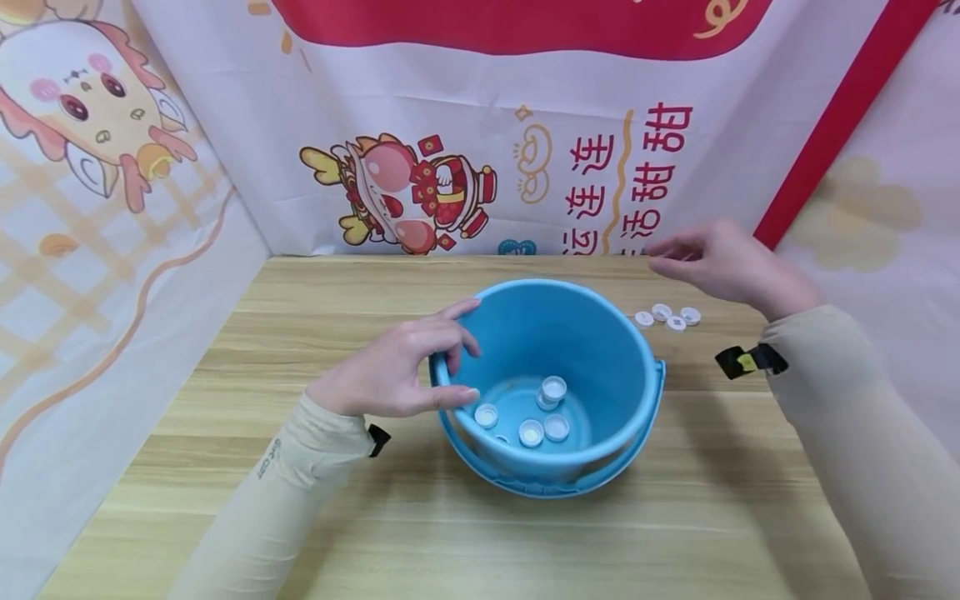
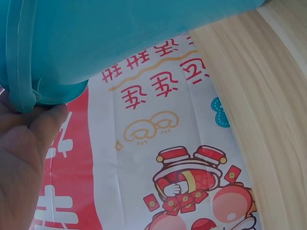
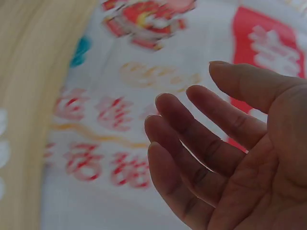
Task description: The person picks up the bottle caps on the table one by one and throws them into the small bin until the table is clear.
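A blue bucket (image 1: pixel 555 333) stands on the wooden table, its handle folded down along the near side. Several white bottle caps (image 1: pixel 531 432) lie on its floor, two of them stacked. My left hand (image 1: pixel 408 362) grips the bucket's left rim, thumb on the near side and fingers bent over the edge; the left wrist view shows the fingers at the rim (image 2: pixel 62 100). Raised above the table's far right, my right hand (image 1: pixel 731 267) holds nothing, its fingers loosely spread in the right wrist view. Several more white caps (image 1: pixel 676 322) lie on the table below it.
The wooden table (image 1: pixel 337 517) ends at a printed cloth backdrop (image 1: pixel 465 108) with red characters and cartoon figures. Another printed cloth (image 1: pixel 97 233) hangs along the left side, and a pale cloth (image 1: pixel 870 217) closes off the right.
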Motion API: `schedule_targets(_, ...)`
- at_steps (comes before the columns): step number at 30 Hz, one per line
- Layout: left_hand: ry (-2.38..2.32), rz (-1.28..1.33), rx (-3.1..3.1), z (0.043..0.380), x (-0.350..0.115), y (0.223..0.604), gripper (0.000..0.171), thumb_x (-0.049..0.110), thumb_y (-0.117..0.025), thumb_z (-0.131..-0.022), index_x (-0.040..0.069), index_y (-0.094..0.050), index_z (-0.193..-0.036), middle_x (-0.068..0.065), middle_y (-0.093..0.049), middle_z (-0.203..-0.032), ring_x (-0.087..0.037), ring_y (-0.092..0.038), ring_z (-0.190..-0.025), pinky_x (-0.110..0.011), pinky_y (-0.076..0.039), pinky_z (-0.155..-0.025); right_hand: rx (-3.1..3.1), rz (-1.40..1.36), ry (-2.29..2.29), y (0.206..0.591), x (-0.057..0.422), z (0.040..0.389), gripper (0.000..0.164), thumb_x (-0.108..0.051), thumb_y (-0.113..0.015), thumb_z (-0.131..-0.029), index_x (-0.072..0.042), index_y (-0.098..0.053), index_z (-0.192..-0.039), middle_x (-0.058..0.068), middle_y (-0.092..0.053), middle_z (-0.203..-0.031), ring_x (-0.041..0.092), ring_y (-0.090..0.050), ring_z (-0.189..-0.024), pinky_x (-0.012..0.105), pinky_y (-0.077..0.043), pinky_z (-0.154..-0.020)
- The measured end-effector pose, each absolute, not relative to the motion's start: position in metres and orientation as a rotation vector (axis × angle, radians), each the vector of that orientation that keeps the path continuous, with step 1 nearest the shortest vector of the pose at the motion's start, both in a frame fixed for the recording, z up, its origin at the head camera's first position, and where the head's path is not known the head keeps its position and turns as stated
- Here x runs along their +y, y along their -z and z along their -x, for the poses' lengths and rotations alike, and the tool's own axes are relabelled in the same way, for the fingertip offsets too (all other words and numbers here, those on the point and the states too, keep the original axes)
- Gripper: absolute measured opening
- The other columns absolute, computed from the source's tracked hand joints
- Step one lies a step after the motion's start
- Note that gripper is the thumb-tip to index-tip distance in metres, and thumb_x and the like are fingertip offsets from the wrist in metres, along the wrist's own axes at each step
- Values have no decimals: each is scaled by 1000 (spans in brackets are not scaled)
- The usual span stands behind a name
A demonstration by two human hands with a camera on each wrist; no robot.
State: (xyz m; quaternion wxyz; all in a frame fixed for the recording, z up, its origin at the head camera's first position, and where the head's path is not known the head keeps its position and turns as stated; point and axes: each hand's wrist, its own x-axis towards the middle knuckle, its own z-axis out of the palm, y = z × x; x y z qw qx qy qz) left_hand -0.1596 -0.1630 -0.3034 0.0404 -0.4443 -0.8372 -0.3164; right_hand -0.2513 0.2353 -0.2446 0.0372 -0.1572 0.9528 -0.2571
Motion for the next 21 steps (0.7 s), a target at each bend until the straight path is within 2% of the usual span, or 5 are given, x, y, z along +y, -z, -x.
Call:
schedule_targets(6, 1014, 1358, -2535, 160, -162, 305, 15, 22, -67, -91, 21, -54, -84, -5, -61, -132, -22, -24, -147, -43, -50, -96, 2865, 317, 635, 300, 282, 291, 50, -43, -65, -95, -7, -62, -129, 23, -63, -121, 39, -60, -103, 55, -54, -81)
schedule_targets(9, 1020, 1346, -2520, 161, -159, 306, 10, 17, -62, -88, 22, -54, -84, -6, -56, -140, -23, -23, -147, -45, -47, -99, 2839, 298, 613, 323, 301, 303, 46, -33, -66, -96, -3, -60, -130, 25, -62, -122, 41, -58, -104, 55, -54, -82)
schedule_targets(12, 1005, 1290, -2545, 159, -157, 307, 8, 16, -62, -87, 21, -57, -92, -4, -47, -148, -21, -22, -148, -43, -49, -96, 2812, 282, 604, 345, 314, 313, 45, -22, -68, -94, -1, -57, -133, 28, -59, -124, 45, -56, -107, 56, -53, -83)
schedule_targets(16, 937, 1162, -2619, 151, -157, 306, 27, 21, -63, -92, 15, -64, -118, -2, -34, -157, -22, -25, -147, -43, -53, -90, 2793, 305, 575, 369, 329, 324, 52, -16, -70, -92, 0, -53, -138, 31, -53, -127, 48, -51, -111, 60, -50, -87)
schedule_targets(21, 774, 1019, -2719, 142, -158, 303, 52, 40, -59, -96, 16, -54, -141, -3, -25, -162, -25, -22, -148, -52, -47, -97, 2783, 333, 590, 389, 343, 332, 60, -20, -72, -92, 2, -47, -142, 32, -51, -127, 47, -49, -111, 60, -48, -91)
